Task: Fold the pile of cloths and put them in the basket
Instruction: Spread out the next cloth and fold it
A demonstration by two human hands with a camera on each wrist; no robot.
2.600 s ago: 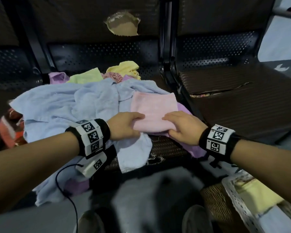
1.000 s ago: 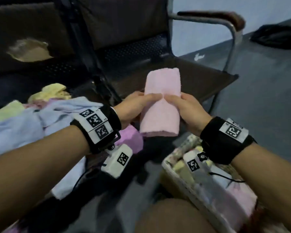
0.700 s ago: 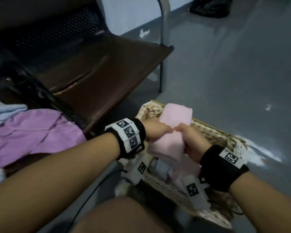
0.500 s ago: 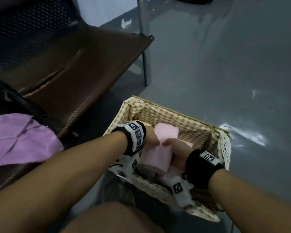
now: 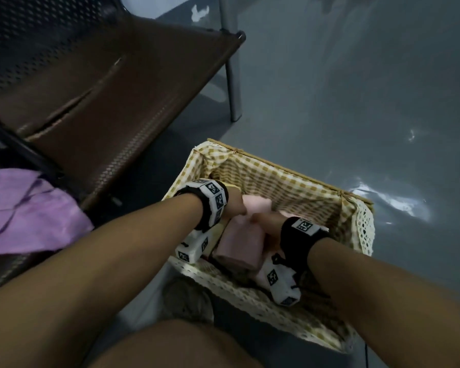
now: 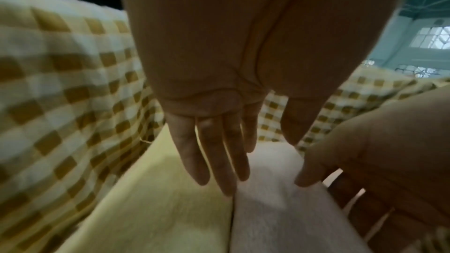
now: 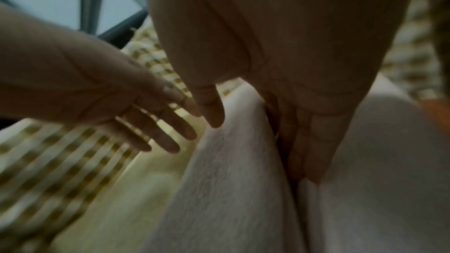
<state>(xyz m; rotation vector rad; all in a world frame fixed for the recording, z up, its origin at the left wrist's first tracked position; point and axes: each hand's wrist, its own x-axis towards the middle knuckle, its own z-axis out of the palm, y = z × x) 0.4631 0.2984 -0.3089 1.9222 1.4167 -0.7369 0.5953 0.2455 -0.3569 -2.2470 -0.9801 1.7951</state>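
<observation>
A folded pink cloth (image 5: 239, 243) stands on edge in the gingham-lined basket (image 5: 276, 160) on the floor. It sits between a yellow cloth (image 6: 158, 209) and another pink cloth (image 7: 377, 180). My left hand (image 5: 235, 205) hovers over the seam between the yellow and pink cloths with straight fingers (image 6: 226, 176) and holds nothing. My right hand (image 7: 263, 151) straddles the folded pink cloth (image 7: 231, 189): the thumb lies on its near side and the fingers (image 7: 299, 151) reach down the gap on its other side.
A purple cloth (image 5: 24, 213) lies at the left on the dark bench. The brown perforated seat (image 5: 117, 88) beside it is bare. A metal bench leg (image 5: 233, 75) stands on the grey floor beyond the basket. My knee shows at the bottom.
Both hands carried the folded pink cloth from the bench pile down into the basket. The left hand has let go and its fingers are now straight.
</observation>
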